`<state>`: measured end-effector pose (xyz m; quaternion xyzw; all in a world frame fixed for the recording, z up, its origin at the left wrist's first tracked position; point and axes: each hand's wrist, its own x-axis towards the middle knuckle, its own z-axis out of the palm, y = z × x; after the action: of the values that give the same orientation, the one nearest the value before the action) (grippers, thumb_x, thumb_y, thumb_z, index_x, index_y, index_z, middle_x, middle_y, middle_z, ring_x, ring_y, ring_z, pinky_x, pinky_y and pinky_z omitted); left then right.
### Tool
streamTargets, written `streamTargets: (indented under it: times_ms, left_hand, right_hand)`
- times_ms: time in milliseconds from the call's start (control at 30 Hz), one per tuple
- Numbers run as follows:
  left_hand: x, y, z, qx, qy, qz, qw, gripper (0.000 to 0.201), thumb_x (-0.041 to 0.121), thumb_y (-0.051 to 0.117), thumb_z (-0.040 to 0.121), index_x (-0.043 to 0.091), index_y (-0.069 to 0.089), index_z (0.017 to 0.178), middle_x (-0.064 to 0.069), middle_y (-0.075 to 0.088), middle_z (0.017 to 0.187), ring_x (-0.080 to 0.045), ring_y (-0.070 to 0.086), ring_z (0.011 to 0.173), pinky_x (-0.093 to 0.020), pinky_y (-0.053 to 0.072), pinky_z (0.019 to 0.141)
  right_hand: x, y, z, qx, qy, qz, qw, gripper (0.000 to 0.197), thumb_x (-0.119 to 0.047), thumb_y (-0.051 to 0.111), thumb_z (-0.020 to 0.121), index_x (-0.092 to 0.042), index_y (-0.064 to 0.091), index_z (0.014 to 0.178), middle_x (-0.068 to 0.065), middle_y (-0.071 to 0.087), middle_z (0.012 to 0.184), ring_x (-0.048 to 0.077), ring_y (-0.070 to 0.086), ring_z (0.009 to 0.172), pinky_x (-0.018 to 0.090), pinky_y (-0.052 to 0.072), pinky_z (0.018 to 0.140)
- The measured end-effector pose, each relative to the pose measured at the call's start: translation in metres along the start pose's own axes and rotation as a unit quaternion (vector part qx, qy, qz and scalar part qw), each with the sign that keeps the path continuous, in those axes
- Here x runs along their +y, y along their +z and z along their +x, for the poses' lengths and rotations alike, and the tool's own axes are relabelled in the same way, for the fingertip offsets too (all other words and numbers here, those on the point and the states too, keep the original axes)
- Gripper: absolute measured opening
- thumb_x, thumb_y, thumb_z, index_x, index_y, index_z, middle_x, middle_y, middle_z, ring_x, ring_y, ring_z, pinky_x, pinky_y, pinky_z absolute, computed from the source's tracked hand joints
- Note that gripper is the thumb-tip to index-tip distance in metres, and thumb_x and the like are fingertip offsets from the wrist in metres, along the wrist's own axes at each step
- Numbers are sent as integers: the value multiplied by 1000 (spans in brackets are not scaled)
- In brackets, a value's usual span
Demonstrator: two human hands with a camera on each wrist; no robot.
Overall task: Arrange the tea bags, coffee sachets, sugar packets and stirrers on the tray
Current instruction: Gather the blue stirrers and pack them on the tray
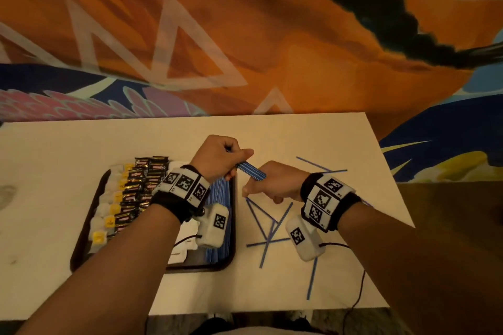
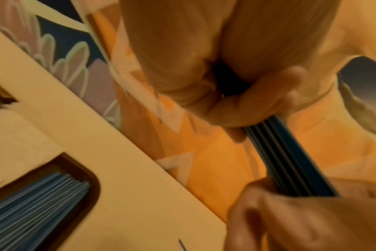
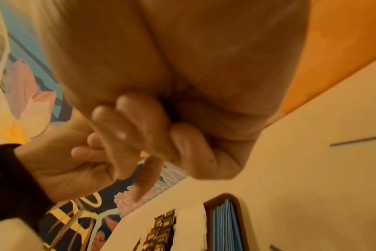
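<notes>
My left hand [image 1: 227, 163] grips a bundle of blue stirrers [image 1: 251, 171] above the table, just right of the tray's far corner. In the left wrist view the bundle [image 2: 290, 161] runs from my left fingers [image 2: 247, 108] down behind my right hand [image 2: 301, 220]. That right hand [image 1: 268, 185] hovers low with its fingers curled [image 3: 140, 135] and nothing seen in them, one fingertip at the upper end of the loose stirrers [image 1: 261, 220]. The dark tray [image 1: 84, 228] holds tea bags [image 1: 109, 215], coffee sachets [image 1: 138, 185], white sugar packets [image 1: 178, 255] and a row of blue stirrers [image 1: 227, 209].
More loose stirrers [image 1: 313, 277] lie crossed on the white table [image 1: 313, 133] right of the tray, out to the right edge. A black cable [image 1: 359, 288] trails off the front edge. A painted wall stands right behind the table.
</notes>
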<state>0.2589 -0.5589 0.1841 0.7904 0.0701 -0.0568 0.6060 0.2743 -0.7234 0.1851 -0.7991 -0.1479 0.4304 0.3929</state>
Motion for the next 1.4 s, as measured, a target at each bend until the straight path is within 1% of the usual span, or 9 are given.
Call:
streamTargets:
  times_ms: [167,300,500,633,767,1000,1100,1233,1400]
  left_hand:
    - [-38,-17,-15,72,-122,-222,965,44,52,47,93,10,59,89,1,55,54,-15,47,47,-25,41,44]
    - [-75,-16,-40,3,-154,-376,914,31,23,38,102,2,59,112,-8,70,93,-20,65,83,-27,55,69]
    - [-116,-15,-52,3,-237,-457,858,18,13,44,98,3,58,105,-11,65,106,-20,67,89,-27,57,68]
    - [-136,-18,-44,15,-283,-472,835,14,10,52,94,10,48,107,-8,69,96,-21,70,79,-28,57,64]
    - [-140,-24,-25,2,-299,-393,870,10,5,52,95,3,54,86,-9,64,87,-24,64,76,-36,57,70]
    - [-160,-46,41,34,-365,-36,930,23,22,55,96,1,62,93,-10,68,86,-24,67,81,-41,56,85]
    - [-155,-44,62,12,-353,169,920,38,38,42,101,8,61,88,-13,66,97,-25,62,98,-33,51,78]
    - [-155,-40,79,-33,-350,297,888,46,39,60,91,3,57,121,-13,62,116,-30,58,106,-28,45,77]
    - [-159,-39,86,19,-333,307,891,40,34,73,83,0,53,82,-8,58,87,-27,56,89,-27,42,71]
  right_hand:
    - [2,41,27,58,25,104,993,24,-20,66,87,1,70,98,-3,34,49,12,30,43,24,27,43]
    - [2,76,46,46,61,197,977,9,-13,67,84,-14,58,82,-6,31,44,9,26,36,23,22,41]
    - [11,123,66,-25,208,324,923,59,-6,50,91,-52,28,121,-4,27,49,7,22,35,15,19,38]
    - [13,136,76,-29,256,371,892,23,-9,45,94,-30,39,85,-5,26,49,4,23,33,14,18,39]
    - [20,143,90,-6,248,377,892,21,-10,55,91,-20,49,74,-4,41,52,6,36,41,18,29,45]
    - [45,129,91,36,215,262,940,22,-15,60,92,-17,48,73,6,57,75,14,50,61,25,39,57]
    - [62,123,89,76,232,250,937,20,-20,66,88,-19,48,80,8,65,83,17,55,65,27,42,57]
    - [81,118,88,101,243,256,930,19,-19,70,86,-19,51,87,6,69,85,15,59,64,27,47,58]
    - [91,115,89,110,243,247,932,18,-23,69,87,-18,54,94,3,72,86,12,62,67,26,51,59]
